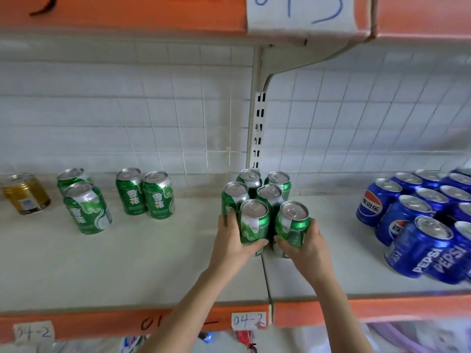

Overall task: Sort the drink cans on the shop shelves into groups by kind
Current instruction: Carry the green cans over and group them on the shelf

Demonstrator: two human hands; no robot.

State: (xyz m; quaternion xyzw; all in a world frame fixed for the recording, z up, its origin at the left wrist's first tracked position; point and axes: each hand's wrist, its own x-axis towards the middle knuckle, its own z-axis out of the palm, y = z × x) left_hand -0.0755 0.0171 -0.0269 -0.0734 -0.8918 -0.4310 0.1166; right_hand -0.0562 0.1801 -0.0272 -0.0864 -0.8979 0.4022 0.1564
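Several green cans stand in a tight cluster [265,192] at the middle of the shelf. My left hand [233,240] grips the front left green can [254,222]. My right hand [305,244] grips the front right green can [293,222]. Both cans stand upright, side by side, against the cluster. Further left stand a pair of green cans [145,193] and two more green cans [85,206]. A gold can [26,193] is at the far left. Several blue Pepsi cans [420,215] are grouped at the right.
The white shelf [153,263] has an orange front edge [382,310] with paper labels. A slotted upright post [257,128] rises behind the green cluster. An upper orange shelf [153,16] overhangs. A white grid panel forms the back wall.
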